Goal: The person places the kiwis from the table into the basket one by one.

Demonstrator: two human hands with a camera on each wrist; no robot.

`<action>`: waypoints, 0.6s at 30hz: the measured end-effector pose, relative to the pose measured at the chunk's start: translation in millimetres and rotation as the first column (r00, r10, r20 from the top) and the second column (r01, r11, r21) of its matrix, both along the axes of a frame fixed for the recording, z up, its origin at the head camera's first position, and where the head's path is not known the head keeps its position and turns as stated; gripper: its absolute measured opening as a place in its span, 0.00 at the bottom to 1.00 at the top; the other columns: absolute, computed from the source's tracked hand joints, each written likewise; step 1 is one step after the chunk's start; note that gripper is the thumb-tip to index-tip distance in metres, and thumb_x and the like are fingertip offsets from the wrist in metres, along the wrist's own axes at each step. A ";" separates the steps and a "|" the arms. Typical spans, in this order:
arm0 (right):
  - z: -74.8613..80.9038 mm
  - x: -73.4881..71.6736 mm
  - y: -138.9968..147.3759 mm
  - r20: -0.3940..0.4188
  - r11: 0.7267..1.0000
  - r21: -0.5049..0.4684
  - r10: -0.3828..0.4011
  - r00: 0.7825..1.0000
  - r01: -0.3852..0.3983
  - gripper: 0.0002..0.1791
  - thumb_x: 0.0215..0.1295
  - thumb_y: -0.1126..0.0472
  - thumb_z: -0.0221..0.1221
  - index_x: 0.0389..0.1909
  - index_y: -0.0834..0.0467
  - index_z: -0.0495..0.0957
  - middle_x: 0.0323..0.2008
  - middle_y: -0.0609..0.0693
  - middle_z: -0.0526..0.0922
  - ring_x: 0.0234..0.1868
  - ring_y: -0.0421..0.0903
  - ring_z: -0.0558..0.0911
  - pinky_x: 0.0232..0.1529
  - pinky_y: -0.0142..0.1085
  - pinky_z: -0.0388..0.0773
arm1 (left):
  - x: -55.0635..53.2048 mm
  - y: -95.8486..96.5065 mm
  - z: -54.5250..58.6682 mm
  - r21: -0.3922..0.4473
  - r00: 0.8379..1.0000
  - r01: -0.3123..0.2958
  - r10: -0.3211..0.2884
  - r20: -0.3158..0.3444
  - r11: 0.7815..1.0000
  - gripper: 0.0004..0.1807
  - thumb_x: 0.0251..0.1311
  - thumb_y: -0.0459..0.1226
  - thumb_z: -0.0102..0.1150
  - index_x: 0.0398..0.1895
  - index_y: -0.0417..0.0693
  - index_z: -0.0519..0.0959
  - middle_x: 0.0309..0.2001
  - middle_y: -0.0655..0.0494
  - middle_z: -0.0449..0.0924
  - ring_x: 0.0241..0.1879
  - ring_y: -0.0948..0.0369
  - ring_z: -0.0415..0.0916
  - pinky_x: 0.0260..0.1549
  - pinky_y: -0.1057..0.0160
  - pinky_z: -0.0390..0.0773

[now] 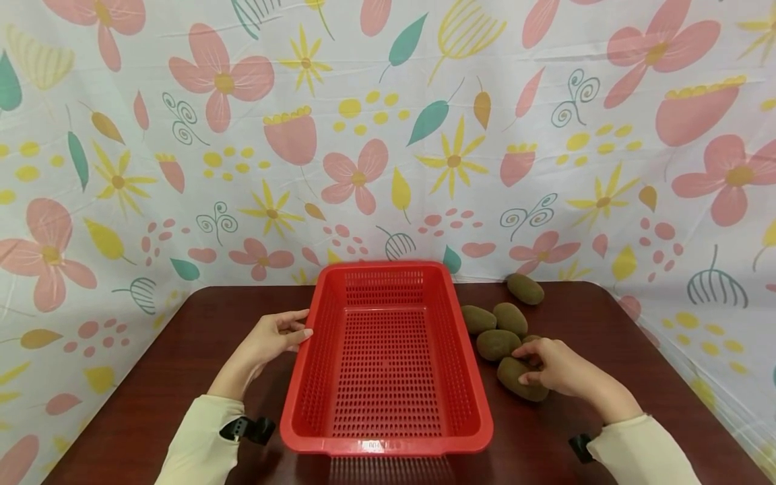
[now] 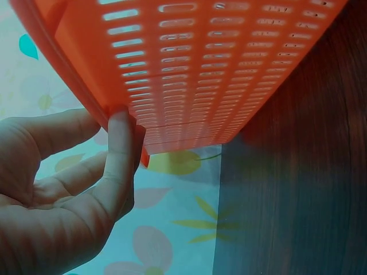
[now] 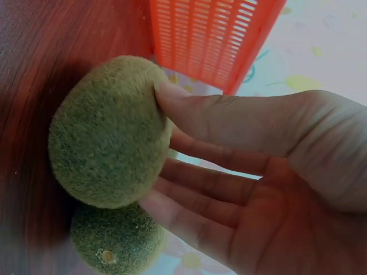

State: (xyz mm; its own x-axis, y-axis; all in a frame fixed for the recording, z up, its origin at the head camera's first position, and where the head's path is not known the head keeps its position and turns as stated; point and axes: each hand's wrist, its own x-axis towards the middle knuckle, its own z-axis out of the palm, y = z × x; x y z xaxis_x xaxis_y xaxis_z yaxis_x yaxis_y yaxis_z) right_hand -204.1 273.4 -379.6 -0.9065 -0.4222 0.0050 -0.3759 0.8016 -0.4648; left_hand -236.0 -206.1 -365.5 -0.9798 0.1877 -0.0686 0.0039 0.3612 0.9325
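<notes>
A red perforated plastic basket (image 1: 388, 446) stands on the dark table, nothing inside it. My left hand (image 1: 275, 340) holds its left rim, thumb over the edge and fingers at the outer side; the left wrist view shows this hand (image 2: 74, 177) against the slotted wall. To the basket's right, my right hand (image 1: 560, 367) grips the nearest brown fuzzy kiwi (image 1: 515, 384). The right wrist view has the thumb (image 3: 229, 123) on this kiwi (image 3: 109, 134) and the fingers behind it. Another kiwi (image 3: 117, 238) lies right beside it.
More kiwis cluster by the basket's right wall, among them a kiwi (image 1: 498, 345) beside the gripped one. A lone kiwi (image 1: 526, 289) lies at the table's back edge. Behind the table (image 1: 200, 343) hangs a flower-patterned cloth (image 1: 388, 222).
</notes>
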 end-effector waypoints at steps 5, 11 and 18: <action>1.7 -2.7 -2.5 0.076 1.000 0.006 -0.005 0.997 0.005 0.26 0.48 0.60 0.73 0.45 0.71 0.80 0.42 0.59 0.80 0.40 0.53 0.80 0.36 0.41 0.79 | 0.1 -0.5 0.0 -0.003 1.000 -0.003 0.003 -0.002 1.000 0.30 0.65 0.34 0.58 0.69 0.34 0.64 0.46 0.40 0.78 0.36 0.54 0.82 0.38 0.55 0.83; 2.9 -5.4 -6.5 0.155 0.999 0.044 -0.015 0.988 0.008 0.33 0.45 0.55 0.75 0.48 0.72 0.79 0.45 0.59 0.81 0.47 0.56 0.78 0.43 0.47 0.77 | -0.2 0.3 0.9 0.004 1.000 -0.009 0.009 0.001 1.000 0.30 0.65 0.34 0.58 0.68 0.35 0.64 0.45 0.40 0.78 0.36 0.54 0.82 0.38 0.55 0.83; 3.6 -7.7 -8.0 0.147 0.999 0.049 0.015 0.989 -0.022 0.31 0.44 0.57 0.75 0.47 0.72 0.79 0.42 0.56 0.82 0.44 0.52 0.78 0.40 0.43 0.77 | 0.9 -0.2 0.3 0.012 1.000 -0.002 0.002 0.000 1.000 0.30 0.65 0.34 0.58 0.69 0.35 0.64 0.45 0.40 0.78 0.36 0.54 0.82 0.38 0.54 0.83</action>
